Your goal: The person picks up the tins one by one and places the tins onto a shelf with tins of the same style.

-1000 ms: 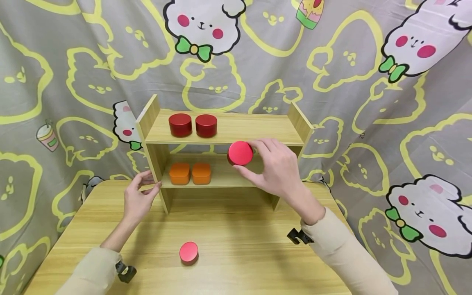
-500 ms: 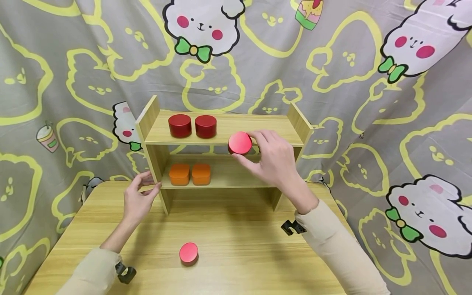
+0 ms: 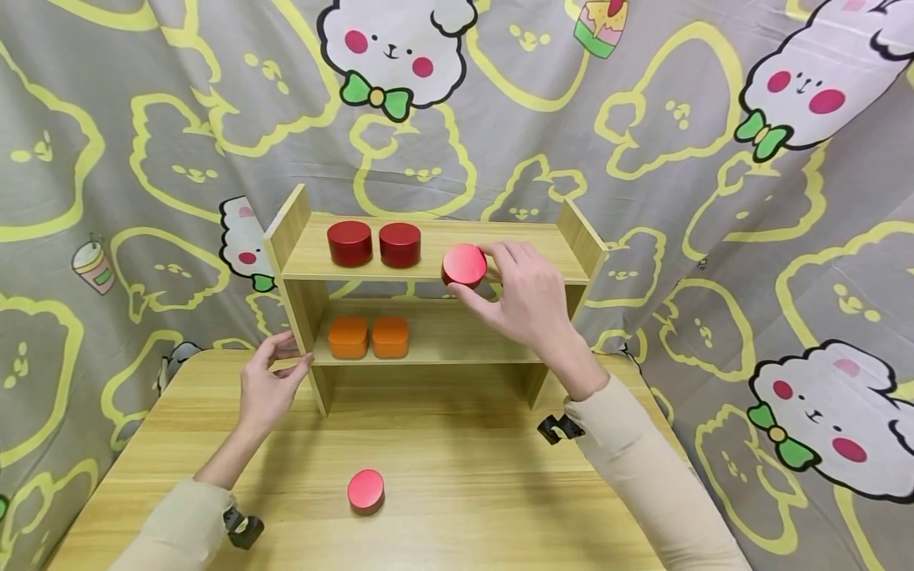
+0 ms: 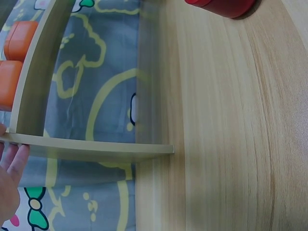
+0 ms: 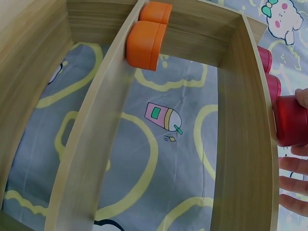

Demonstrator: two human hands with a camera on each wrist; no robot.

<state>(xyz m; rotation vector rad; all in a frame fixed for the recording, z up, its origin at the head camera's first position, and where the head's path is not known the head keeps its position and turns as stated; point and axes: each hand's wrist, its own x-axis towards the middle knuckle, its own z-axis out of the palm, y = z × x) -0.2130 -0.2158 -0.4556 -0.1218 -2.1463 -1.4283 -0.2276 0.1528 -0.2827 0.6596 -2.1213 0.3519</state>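
Observation:
My right hand grips a round red tin between thumb and fingers, at the front edge of the wooden shelf's top board. In the right wrist view this tin is close to that board's edge; whether it touches cannot be told. Left of it, two more red tins stand side by side on the top board. My left hand holds the shelf's left side panel, thumb on one face and fingers on the other, as the left wrist view shows.
Two orange rounded-square tins sit on the middle board's left part. Another red tin rests on the wooden table in front of the shelf. A patterned curtain hangs behind and beside the table.
My right hand has raised the red tin from in front of the shelf's middle opening to the top board's edge. My left hand stays on the side panel.

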